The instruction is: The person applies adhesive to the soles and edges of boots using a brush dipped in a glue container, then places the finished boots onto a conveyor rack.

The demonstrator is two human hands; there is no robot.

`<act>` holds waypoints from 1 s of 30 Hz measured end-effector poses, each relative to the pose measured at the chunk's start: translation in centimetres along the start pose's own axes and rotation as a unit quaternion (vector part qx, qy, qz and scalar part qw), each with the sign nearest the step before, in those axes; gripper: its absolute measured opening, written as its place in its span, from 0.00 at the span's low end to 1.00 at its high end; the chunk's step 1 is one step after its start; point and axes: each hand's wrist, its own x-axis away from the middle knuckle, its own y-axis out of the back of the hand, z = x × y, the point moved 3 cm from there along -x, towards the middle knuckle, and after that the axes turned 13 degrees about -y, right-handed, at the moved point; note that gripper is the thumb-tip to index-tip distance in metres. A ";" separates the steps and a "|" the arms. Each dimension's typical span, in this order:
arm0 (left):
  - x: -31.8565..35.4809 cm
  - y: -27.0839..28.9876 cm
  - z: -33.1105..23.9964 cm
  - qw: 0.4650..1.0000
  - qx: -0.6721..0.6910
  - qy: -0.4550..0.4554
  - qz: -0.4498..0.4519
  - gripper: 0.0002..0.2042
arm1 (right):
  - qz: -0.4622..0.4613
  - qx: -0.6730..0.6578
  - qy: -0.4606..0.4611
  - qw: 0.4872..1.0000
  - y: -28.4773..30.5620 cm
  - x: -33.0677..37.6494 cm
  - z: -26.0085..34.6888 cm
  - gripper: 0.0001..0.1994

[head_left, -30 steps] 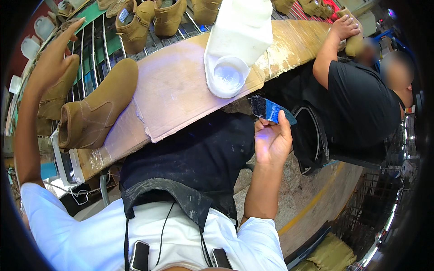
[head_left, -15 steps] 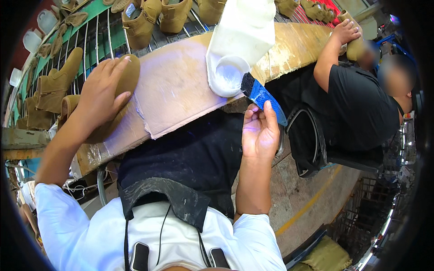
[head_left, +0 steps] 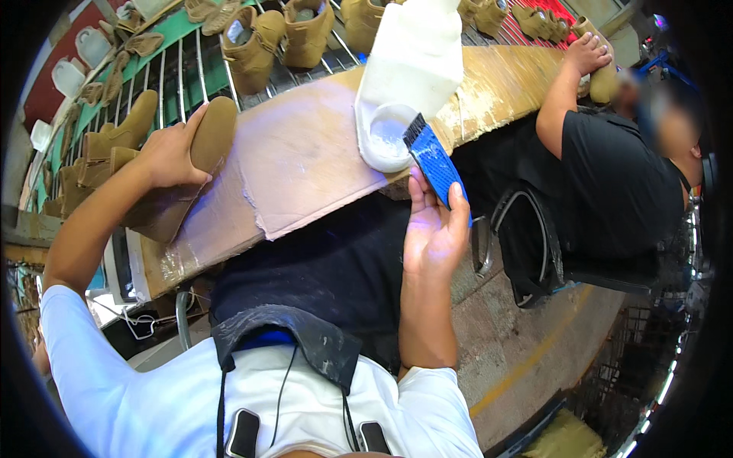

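My left hand (head_left: pixel 169 155) grips a tan boot (head_left: pixel 214 136) at the left end of the work board, fingers behind it and thumb along its near side. The boot lies tilted, its rounded toe pointing up and away from me. In my right hand (head_left: pixel 437 238), palm up, is a blue-handled brush (head_left: pixel 438 165), pinched between thumb and fingers. Its dark bristles rest at the right rim of a round white tub (head_left: pixel 384 139). Whitish stuff coats the tub's inside. A cut white plastic jug (head_left: pixel 413 53) extends behind it.
Cardboard covers part of the work board (head_left: pixel 305 145). Tan boots (head_left: pixel 250 53) stand along a metal rack (head_left: pixel 182 76) behind. At right, another person (head_left: pixel 611 168) in black holds a tan boot (head_left: pixel 604 82). A chair (head_left: pixel 527 244) stands beside me.
My left hand has shifted its hold, and more of the boot's toe shows, tipped upright. The brush has turned steeper, its bristles still by the tub's rim. The whole view has shifted slightly.
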 end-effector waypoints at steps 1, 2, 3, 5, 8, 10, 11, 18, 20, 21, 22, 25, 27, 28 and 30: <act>0.3 0.1 0.6 0.998 0.051 -0.013 -0.018 0.57 | 0.008 0.000 0.000 1.000 0.6 0.0 -0.2 0.14; 0.9 0.6 1.4 0.995 0.096 -0.023 -0.034 0.57 | 0.013 0.015 0.001 1.000 0.7 0.1 -0.3 0.14; 1.2 0.9 1.1 0.988 0.147 -0.024 -0.032 0.56 | 0.000 0.026 0.006 1.000 0.9 0.3 -0.4 0.14; 1.6 0.9 0.7 0.957 0.270 -0.075 -0.079 0.54 | -0.012 0.048 0.017 0.999 0.7 0.4 -0.6 0.14; 1.1 0.2 -2.7 0.807 0.581 -0.086 -0.055 0.51 | -0.019 0.078 0.022 0.997 0.3 0.3 -1.7 0.14; -0.1 -1.5 -2.6 0.852 0.497 -0.146 -0.070 0.49 | -0.006 0.095 0.030 0.995 -0.6 0.3 -2.8 0.13; -0.5 -2.6 -2.9 0.883 0.440 -0.150 -0.064 0.47 | -0.002 0.109 0.033 0.994 -0.9 0.2 -3.3 0.12; -1.2 -6.4 0.5 0.711 0.533 0.012 -0.458 0.10 | 0.007 0.365 0.138 0.921 -4.3 -2.4 -9.1 0.14; -1.2 -6.5 1.0 0.687 0.554 0.015 -0.471 0.06 | 0.053 0.407 0.223 0.884 -7.0 -3.8 -10.9 0.16; -1.5 -6.9 1.1 0.693 0.549 0.029 -0.467 0.06 | 0.074 0.425 0.258 0.864 -8.0 -4.9 -12.2 0.16; -2.0 -7.5 1.1 0.699 0.544 0.043 -0.463 0.07 | 0.082 0.423 0.252 0.866 -8.9 -5.7 -13.5 0.17; -2.3 -8.3 1.6 0.704 0.549 0.065 -0.446 0.11 | 0.118 0.457 0.239 0.848 -11.0 -7.5 -16.9 0.20; -2.4 -8.2 0.8 0.715 0.553 0.065 -0.424 0.15 | 0.146 0.486 0.224 0.832 -11.6 -8.0 -18.9 0.23; -2.9 -8.2 0.8 0.720 0.555 0.055 -0.414 0.16 | 0.158 0.495 0.229 0.823 -11.3 -8.4 -19.1 0.24; -3.0 -8.3 0.8 0.730 0.557 0.045 -0.393 0.18 | 0.185 0.512 0.229 0.807 -11.0 -8.1 -18.5 0.27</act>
